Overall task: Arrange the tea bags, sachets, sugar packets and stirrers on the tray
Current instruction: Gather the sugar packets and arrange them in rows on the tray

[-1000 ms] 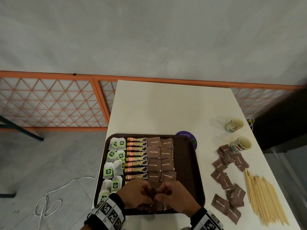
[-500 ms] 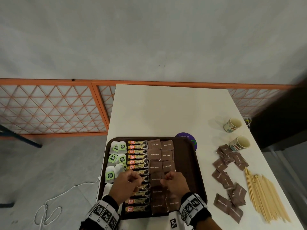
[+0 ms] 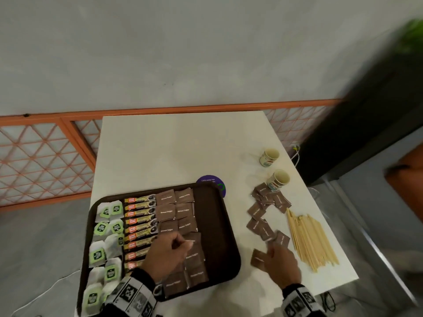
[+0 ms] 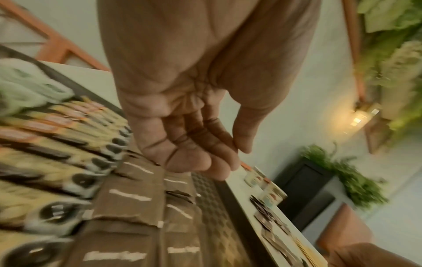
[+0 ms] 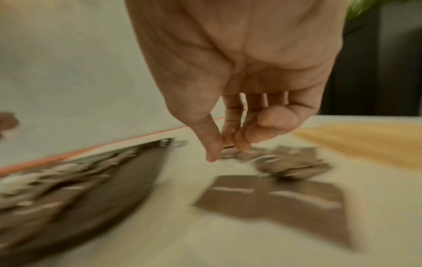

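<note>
A brown tray (image 3: 212, 225) holds green tea bags (image 3: 107, 225) on its left, a row of sachets (image 3: 140, 216), and two columns of brown sugar packets (image 3: 183, 211). My left hand (image 3: 180, 244) hovers over the packet columns with loosely curled fingers; in the left wrist view it (image 4: 219, 159) is empty above the packets (image 4: 130, 204). My right hand (image 3: 274, 250) is off the tray, over loose sugar packets (image 3: 263, 225) on the table. Its fingers (image 5: 228, 130) point down above two packets (image 5: 274, 202) and hold nothing. Wooden stirrers (image 3: 309, 241) lie further right.
Two paper cups (image 3: 270, 156) (image 3: 279, 179) stand at the back right of the white table (image 3: 171, 152). A purple coaster (image 3: 212, 181) pokes out behind the tray. The tray's right strip is bare. An orange lattice fence (image 3: 45, 161) lies beyond the table.
Both hands were together over the near sugar packets on the tray. My right hand has swung right, off the tray, to the loose packets; my left hand stays over the tray.
</note>
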Tool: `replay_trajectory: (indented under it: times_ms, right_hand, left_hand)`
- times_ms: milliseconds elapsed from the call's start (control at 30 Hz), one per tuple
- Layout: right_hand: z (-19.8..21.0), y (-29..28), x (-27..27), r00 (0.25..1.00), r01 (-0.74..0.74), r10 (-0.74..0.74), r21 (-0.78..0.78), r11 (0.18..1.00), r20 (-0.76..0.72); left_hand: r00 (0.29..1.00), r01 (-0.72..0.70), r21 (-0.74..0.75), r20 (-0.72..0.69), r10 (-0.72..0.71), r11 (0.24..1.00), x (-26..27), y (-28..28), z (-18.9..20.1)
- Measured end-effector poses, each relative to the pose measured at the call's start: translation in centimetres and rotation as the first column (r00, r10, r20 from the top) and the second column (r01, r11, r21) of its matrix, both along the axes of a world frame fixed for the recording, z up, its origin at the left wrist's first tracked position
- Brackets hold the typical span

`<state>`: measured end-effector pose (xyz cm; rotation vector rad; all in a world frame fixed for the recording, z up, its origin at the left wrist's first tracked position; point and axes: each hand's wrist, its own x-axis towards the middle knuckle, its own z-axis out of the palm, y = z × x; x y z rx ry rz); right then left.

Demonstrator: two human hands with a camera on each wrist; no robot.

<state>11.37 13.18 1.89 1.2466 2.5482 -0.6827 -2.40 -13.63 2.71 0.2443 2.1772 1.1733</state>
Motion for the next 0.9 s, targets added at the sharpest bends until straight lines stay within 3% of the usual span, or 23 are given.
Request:
replay_trajectory:
  times_ms: [100, 300, 367, 433, 500, 733, 900]
  right_hand:
    - [-0.6, 4.6, 1.9, 0.997, -0.075, 0.076, 0.058, 0.995, -0.003]
    - [-4.0, 6.9, 1.7, 0.995, -0.053, 0.048, -0.059, 0.997, -0.084]
    - [-4.5, 7.3, 1.2, 0.993, -0.006, 0.001, -0.044, 0.999, -0.115]
    - [-4.9, 7.9, 1.0, 0.992, 0.047, -0.054, -0.066, 0.997, -0.112]
    - [-5.2, 8.4, 0.8, 0.989, 0.108, -0.116, -0.087, 0.99, -0.095]
    - [-5.3, 9.0, -0.7, 0.982, 0.183, -0.187, -0.167, 0.969, -0.007]
    - [-3.4, 11.7, -1.5, 0.991, 0.046, -0.082, -0.302, 0.952, -0.108]
  left_hand:
    - [0.983, 0.153, -0.073, -0.095, -0.16, 0.985, 0.8, 5.3, 0.3]
    - [0.876, 0.427, -0.255, -0.12, -0.467, 0.867, 4.4, 17.7, -1.1]
    - [0.801, 0.49, -0.382, -0.156, -0.578, 0.783, 5.8, 20.7, -2.3]
    - [0.674, 0.543, -0.528, -0.188, -0.714, 0.652, 6.8, 22.6, -3.8]
    - [0.599, 0.527, -0.638, -0.19, -0.778, 0.562, 7.4, 23.7, -4.6]
    - [0.595, 0.504, -0.711, -0.127, -0.794, 0.491, 7.7, 24.6, -5.8]
    - [0.642, 0.505, -0.699, -0.088, -0.762, 0.506, 7.7, 24.4, -5.9]
